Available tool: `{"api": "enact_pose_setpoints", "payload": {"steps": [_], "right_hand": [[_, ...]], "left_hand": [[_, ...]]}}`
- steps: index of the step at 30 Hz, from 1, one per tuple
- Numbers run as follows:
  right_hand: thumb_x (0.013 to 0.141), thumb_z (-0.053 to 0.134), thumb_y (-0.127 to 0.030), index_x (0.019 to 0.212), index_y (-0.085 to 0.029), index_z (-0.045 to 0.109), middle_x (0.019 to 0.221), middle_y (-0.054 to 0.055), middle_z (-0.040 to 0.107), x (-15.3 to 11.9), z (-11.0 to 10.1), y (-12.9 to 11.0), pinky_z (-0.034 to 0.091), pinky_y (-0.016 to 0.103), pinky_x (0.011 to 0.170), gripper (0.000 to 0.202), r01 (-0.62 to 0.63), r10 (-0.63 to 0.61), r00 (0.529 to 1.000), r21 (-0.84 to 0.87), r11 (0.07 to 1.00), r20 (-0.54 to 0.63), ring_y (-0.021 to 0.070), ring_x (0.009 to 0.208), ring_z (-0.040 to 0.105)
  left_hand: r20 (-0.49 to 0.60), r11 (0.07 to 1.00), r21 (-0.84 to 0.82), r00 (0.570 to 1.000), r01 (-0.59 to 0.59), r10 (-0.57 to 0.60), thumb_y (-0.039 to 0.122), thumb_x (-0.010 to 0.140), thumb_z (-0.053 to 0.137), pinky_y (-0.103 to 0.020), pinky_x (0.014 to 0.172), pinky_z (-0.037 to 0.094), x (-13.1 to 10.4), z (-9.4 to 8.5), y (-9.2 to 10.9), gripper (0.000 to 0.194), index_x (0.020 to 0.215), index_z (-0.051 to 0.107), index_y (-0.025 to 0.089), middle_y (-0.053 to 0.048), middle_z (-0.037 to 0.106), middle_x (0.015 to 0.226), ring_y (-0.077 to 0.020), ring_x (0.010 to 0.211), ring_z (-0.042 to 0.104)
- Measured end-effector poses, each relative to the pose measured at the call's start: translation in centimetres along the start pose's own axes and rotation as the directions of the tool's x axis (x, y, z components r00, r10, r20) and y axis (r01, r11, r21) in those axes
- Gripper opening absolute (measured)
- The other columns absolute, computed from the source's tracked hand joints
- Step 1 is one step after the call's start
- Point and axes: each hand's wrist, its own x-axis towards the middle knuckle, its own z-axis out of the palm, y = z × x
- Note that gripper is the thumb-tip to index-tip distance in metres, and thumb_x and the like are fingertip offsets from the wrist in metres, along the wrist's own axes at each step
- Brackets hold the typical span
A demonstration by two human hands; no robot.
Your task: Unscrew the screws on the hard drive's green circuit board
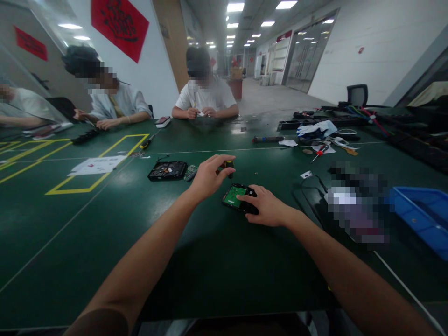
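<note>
A hard drive (pixel 234 197) lies on the green table in front of me, its green circuit board facing up. My right hand (pixel 266 205) grips its right side, fingers and thumb over the edge and board. Above the drive's far edge, my left hand (pixel 207 178) is closed on a screwdriver (pixel 229 165) with a yellow and black handle, held upright. Its tip is too small to make out, so I cannot tell whether it touches a screw. Left of that hand are an opened black drive casing (pixel 168 171) and a loose green circuit board (pixel 191 172).
A blue bin (pixel 420 212) stands at the right, near a blurred-out object and black cable (pixel 313 205). Farther back are a red-handled screwdriver (pixel 321 150), cloth (pixel 317 129) and tools. Paper (pixel 98 165) and another screwdriver (pixel 146 141) lie left. Co-workers sit across the table.
</note>
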Motion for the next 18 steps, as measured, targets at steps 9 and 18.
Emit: {"api": "enact_pose_setpoints", "payload": {"steps": [9,18], "right_hand": [[0.087,0.067,-0.055,0.156,-0.035,0.047,0.158,0.016,0.034,0.05,0.19,-0.01,0.035,0.062,0.111,0.074,0.001,-0.001,1.000,0.001,1.000,-0.006,0.0449,0.141,0.038],[0.087,0.068,-0.054,0.155,-0.036,0.047,0.157,0.015,0.035,0.06,0.52,0.09,0.035,0.062,0.112,0.074,0.004,-0.004,0.999,-0.003,1.000,-0.035,0.0443,0.140,0.038]], "left_hand": [[-0.007,1.000,-0.013,1.000,-0.003,0.002,0.026,0.095,0.071,-0.028,0.077,0.060,-0.08,0.07,0.35,0.032,0.126,0.068,0.023,-0.006,0.068,0.111,-0.0162,0.095,0.067],[0.046,0.997,0.025,0.997,-0.068,0.067,0.013,0.101,0.052,-0.036,0.091,0.057,0.03,-0.24,0.46,0.040,0.139,0.062,0.023,-0.008,0.067,0.117,-0.0181,0.101,0.065]]}}
